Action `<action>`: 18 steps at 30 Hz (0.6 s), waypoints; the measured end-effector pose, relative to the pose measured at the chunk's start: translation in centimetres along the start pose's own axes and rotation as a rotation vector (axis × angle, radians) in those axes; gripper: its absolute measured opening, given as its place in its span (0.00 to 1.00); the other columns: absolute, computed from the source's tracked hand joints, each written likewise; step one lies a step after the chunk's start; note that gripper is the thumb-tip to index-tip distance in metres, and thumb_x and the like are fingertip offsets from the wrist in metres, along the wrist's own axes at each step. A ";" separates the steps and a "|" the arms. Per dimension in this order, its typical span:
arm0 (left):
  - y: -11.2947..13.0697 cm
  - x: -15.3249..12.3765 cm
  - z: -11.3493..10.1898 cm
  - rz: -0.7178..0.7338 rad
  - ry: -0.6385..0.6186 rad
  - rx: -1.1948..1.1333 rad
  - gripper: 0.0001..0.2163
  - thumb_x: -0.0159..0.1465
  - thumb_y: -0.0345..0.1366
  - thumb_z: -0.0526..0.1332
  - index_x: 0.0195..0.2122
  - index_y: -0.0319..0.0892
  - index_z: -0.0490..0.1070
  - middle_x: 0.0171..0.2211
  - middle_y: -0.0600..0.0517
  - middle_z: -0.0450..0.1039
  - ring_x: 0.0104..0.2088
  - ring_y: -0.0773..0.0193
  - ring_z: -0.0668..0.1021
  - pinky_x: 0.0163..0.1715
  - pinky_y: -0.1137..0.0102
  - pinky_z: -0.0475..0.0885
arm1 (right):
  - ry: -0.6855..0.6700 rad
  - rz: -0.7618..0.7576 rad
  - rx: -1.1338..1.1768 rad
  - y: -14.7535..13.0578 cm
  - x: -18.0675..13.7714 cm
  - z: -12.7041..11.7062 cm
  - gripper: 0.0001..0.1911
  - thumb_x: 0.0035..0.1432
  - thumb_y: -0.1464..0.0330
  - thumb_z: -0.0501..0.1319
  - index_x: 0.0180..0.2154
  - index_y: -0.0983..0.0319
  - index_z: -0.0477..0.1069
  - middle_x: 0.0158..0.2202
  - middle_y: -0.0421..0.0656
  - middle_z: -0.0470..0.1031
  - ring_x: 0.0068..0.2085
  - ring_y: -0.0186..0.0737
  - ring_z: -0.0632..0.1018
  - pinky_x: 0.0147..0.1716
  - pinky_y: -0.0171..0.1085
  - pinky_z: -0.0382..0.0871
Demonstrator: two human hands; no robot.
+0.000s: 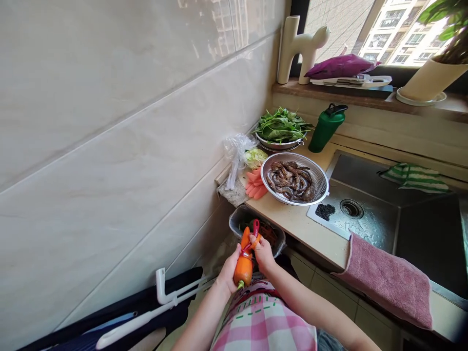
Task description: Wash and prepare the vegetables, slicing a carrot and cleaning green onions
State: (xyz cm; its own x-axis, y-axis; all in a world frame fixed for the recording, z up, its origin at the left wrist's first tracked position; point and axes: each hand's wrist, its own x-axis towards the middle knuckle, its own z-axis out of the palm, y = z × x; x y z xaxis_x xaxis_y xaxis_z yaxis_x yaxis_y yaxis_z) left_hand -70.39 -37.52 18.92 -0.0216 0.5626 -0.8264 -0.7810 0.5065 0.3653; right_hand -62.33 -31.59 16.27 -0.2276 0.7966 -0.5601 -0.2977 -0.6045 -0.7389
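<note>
Pink-checked garment [266, 324] sat nearest, left hand [229, 269] curled round carrot [243, 270] near bin [233, 222], right hand [264, 254] closed on red peeler [256, 225], which could have nicked left hand if carrot slipped.

Tiled wall [109, 146] shuts off the left side. Countertop [303, 226], back left corner: crowded with colander of leafy greens [281, 127], green shaker bottle [325, 130] near it. Shrimp colander [294, 180] stands between right hand [263, 254] and both; reach must go over or around. Bare strip (narrow) between its rim and the front edge, running right to pink towel [389, 278] draped there. Left sink basin [378, 225] open from above.
</note>
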 end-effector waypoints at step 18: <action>-0.8 -2.7 -2.4 -0.128 -0.069 0.037 0.27 0.59 0.56 0.52 0.35 0.31 0.70 0.20 0.45 0.72 0.18 0.65 0.74 0.19 0.73 0.68 | 0.160 0.014 -0.154 3.2 5.2 -0.1 0.16 0.40 0.56 0.64 0.20 0.62 0.66 0.17 0.37 0.69 0.21 0.33 0.69 0.23 0.32 0.61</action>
State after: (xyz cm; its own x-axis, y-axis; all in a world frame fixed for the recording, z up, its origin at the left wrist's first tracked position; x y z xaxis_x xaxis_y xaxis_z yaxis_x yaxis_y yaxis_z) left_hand -71.20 -41.04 19.79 0.1210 0.5350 -0.8361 -0.7509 0.6003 0.2754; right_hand -64.40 -29.34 10.96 -0.0766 0.7858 -0.6138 -0.1473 -0.6177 -0.7725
